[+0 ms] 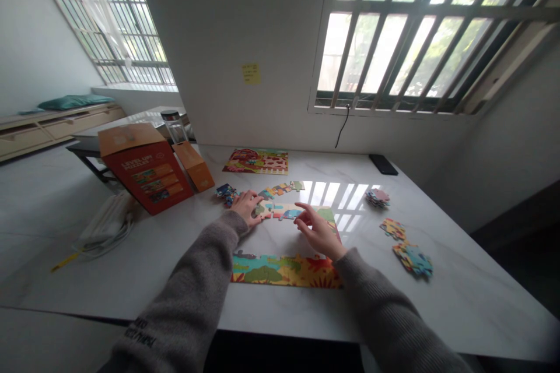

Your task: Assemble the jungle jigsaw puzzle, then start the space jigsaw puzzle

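Observation:
My left hand (247, 208) rests with its fingertips on a row of joined jigsaw pieces (280, 211) in the middle of the table. Dark blue loose pieces (226, 193) lie just left of it. My right hand (319, 230) hovers at the row's right end, thumb and forefinger apart, with no piece visible between them. A strip of joined pieces (280, 189) lies beyond the hands, and a long jungle-scene section (284, 271) lies nearer me. A finished farm-scene puzzle (256, 161) sits farther back. Several small stacks of pieces (412, 259) lie to the right.
The white marble table (459, 297) holds a red-orange puzzle box (144, 166) at the left, a small orange box (193, 166), and a glass bottle (174, 126) behind them. A black phone (383, 164) lies near the far edge. A white plastic bag (105, 224) lies left.

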`<state>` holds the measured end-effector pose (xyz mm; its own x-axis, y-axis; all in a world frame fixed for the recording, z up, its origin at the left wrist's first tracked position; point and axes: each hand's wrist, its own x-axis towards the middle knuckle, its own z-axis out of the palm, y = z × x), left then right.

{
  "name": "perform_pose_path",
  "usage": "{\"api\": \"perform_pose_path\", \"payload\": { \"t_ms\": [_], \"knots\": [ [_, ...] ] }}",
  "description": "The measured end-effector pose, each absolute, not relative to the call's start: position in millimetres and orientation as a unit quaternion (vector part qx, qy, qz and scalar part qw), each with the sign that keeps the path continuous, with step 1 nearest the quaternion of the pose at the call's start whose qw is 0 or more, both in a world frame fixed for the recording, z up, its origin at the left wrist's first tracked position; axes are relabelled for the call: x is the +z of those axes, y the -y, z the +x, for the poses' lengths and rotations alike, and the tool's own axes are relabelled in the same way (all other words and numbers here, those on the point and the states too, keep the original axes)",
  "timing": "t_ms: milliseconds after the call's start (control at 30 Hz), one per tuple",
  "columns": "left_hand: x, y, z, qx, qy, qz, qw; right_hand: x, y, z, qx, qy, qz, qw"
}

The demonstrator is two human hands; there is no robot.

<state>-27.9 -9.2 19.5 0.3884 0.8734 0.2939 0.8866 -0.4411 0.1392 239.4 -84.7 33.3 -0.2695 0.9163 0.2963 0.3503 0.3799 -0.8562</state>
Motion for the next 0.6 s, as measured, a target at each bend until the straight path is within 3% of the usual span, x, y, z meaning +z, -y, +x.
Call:
{"api": "perform_pose_path", "payload": {
  "t_ms": [300,600],
  "knots": [
    [25.0,11.3,-24.3,-0.117,0.551,-0.826,-0.007,36.6,86.9,239.7,0.308,0.743,-0.448,0.390],
    [21.1,9.6,-20.5,-0.111,0.547,-0.830,-0.005,29.6,77.3,240.9,0.124,0.836,-0.426,0.322]
  ]
}}
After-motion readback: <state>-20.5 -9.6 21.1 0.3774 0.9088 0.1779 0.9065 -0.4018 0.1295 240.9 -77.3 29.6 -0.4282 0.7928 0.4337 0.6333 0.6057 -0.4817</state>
